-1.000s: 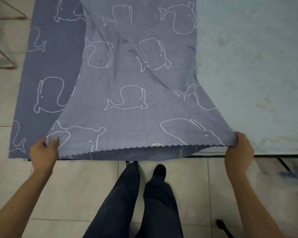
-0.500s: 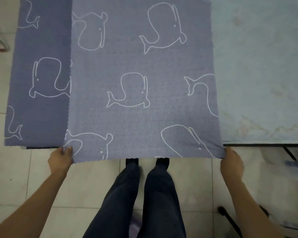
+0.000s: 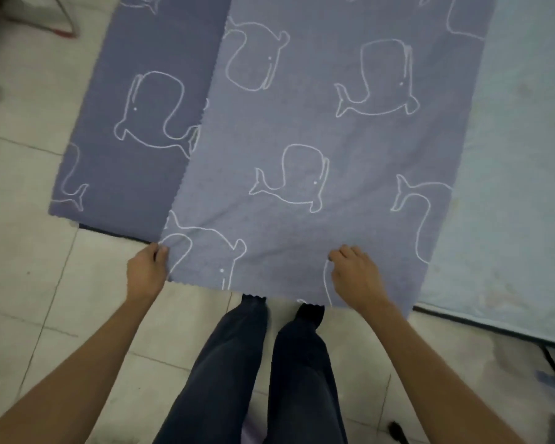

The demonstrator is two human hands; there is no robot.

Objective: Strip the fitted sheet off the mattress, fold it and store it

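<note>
Limp and light, best taken by corners, the grey-blue whale-print fitted sheet [image 3: 302, 139] lies doubled on the pale blue mattress [image 3: 519, 187], my left grip [image 3: 146, 272] pinching one, my right grip [image 3: 354, 277] curled, hold unclear

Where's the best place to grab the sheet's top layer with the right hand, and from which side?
I'd pinch the free near-right corner of the sheet, coming from the near side: that scalloped hem overhangs the mattress, matching the left hand and its corner grip.

Pale mattress [image 3: 519, 155] above tiled floor [image 3: 29, 267], maybe on dark frame [image 3: 109, 233]; whale-print sheet [image 3: 302, 123] lies folded across it.
</note>
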